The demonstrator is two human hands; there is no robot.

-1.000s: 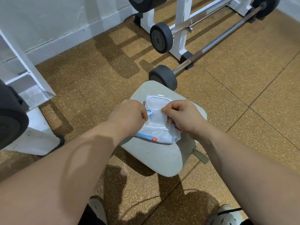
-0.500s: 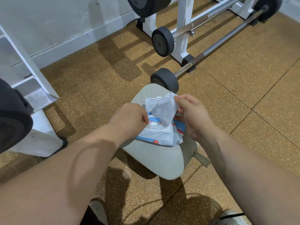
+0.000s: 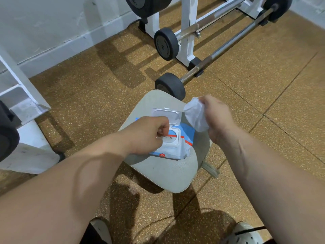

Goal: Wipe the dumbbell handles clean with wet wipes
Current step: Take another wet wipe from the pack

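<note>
A blue and white pack of wet wipes [image 3: 175,147] lies on a grey stool seat [image 3: 167,175], its white flip lid [image 3: 167,115] standing open. My left hand [image 3: 149,132] presses down on the pack beside the opening, fingers curled. My right hand [image 3: 218,118] holds a crumpled white wet wipe [image 3: 195,115] lifted free of the pack, to its right. Just beyond the stool a bar with a metal handle [image 3: 219,53] and black end weights [image 3: 171,85] lies on the floor. A second weighted bar [image 3: 190,33] rests on a white rack.
A white rack frame [image 3: 186,32] stands behind the stool. Another white frame [image 3: 21,95] with a large black weight plate [image 3: 7,132] is at the left. The floor [image 3: 88,95] is speckled brown rubber tile. My shoes [image 3: 246,233] show at the bottom edge.
My right hand pulled a wipe up out of the pack and carried it to the right, clear of the opening. My left hand stayed on the pack, holding it down.
</note>
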